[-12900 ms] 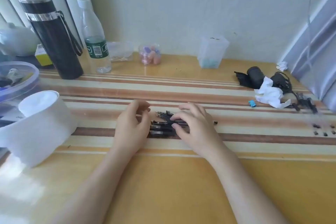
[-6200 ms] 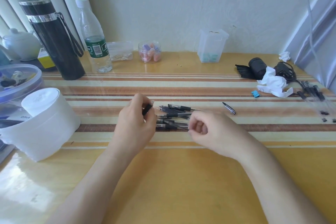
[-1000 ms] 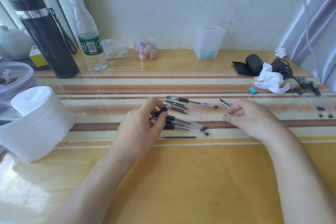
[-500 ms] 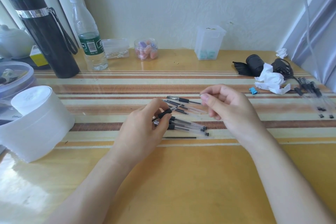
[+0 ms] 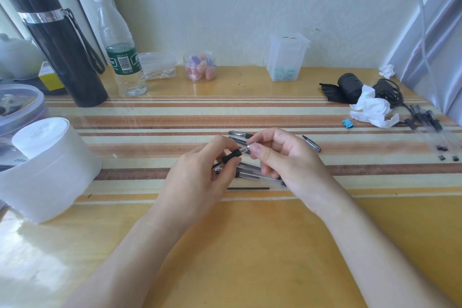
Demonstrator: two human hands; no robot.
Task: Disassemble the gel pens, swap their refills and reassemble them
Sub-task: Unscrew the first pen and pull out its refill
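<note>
A: Since half a second ago your right hand [image 5: 282,157] is coming back in from above the pile and is now meeting the pen [image 5: 233,154] your left hand [image 5: 200,175] is holding up.

B: Noting grip. You are pinching the black grip section of the pen between left thumb and fingers, tip pointing up and right. Your right thumb and forefinger are closing narrowly on the metal tip [image 5: 248,147].

A: Judging the step: you are probably unscrewing the tip to free the refill.

B: Location of the rest: the other gel pens [image 5: 257,175] are lying on the striped table [image 5: 150,117] directly beneath your hands, a loose refill [image 5: 247,188] is lying just in front of them, and a cap [image 5: 311,143] is sitting apart to the right.

A: Risks, as I am reading them. You are working right over the pile, so a released tip could be dropping among the pens and getting lost. You are also gripping a very small part; slipping is likely.

B: Also, the loose refill is lying unmarked, so you could be mixing up which refill belongs where.
</note>
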